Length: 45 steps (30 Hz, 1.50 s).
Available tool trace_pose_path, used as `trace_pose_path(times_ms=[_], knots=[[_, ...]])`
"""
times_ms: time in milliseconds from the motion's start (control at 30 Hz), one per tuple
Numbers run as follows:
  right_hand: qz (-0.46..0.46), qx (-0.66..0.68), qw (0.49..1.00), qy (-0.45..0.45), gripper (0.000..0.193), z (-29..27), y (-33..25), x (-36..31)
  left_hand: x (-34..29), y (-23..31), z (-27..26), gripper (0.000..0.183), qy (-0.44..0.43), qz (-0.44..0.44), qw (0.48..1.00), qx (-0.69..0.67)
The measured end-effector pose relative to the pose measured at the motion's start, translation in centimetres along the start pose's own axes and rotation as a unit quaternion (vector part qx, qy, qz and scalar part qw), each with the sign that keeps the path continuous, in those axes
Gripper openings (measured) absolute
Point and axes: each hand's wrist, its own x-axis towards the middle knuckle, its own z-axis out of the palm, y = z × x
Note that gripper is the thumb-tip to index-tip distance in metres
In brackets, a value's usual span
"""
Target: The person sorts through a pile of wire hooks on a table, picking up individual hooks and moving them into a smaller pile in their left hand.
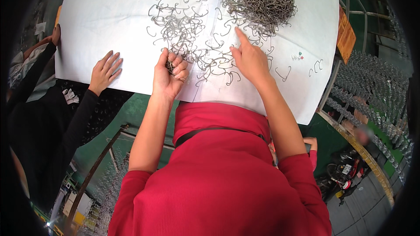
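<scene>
My left hand (169,74) is closed around a bunch of small dark wire hooks (169,66), held just above the near edge of the white-covered table (105,22). My right hand (251,61) reaches over the table with its index finger stretched out and its thumb apart. Nothing shows between those fingers, though the curled ones are partly hidden. Its index fingertip is at loose bent hooks beside the big tangled heap of hooks (262,2). Many scattered hooks (177,26) lie between and beyond my hands.
A few stray hooks (283,74) and some tiny coloured bits (298,56) lie to the right. At the left, a co-worker in black rests a hand (105,72) on the table. Metal railings (363,148) and a parked motorcycle (345,170) are at the lower right.
</scene>
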Motion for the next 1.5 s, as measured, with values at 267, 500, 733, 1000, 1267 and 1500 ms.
trace_pose_path(times_ms=[267,500,733,1000,1267,1500], knots=[[0.033,-0.040,0.998,-0.045,0.058,-0.1,-0.4,0.9,-0.1,0.1,-0.6,0.035,-0.006,0.010,1.000,0.011],[0.054,-0.044,0.998,-0.003,0.053,-0.8,-0.7,2.1,-0.2,-0.1,-0.3,0.035,-0.007,0.003,1.000,0.007],[0.025,-0.010,1.000,0.001,0.051,-1.1,0.1,0.6,-0.5,0.0,0.0,0.033,0.004,0.016,1.000,0.005],[0.049,0.014,0.985,0.164,0.032,-2.2,4.0,0.1,-0.4,0.1,-0.5,0.035,-0.007,0.004,1.000,0.007],[-0.040,0.051,0.978,0.200,0.028,-5.5,6.5,6.9,-0.7,-0.1,0.7,0.032,-0.001,0.005,1.000,0.016],[-0.048,0.013,0.966,0.255,0.024,-5.8,6.7,4.5,-0.6,-0.2,0.1,0.032,-0.007,0.007,1.000,0.005]])
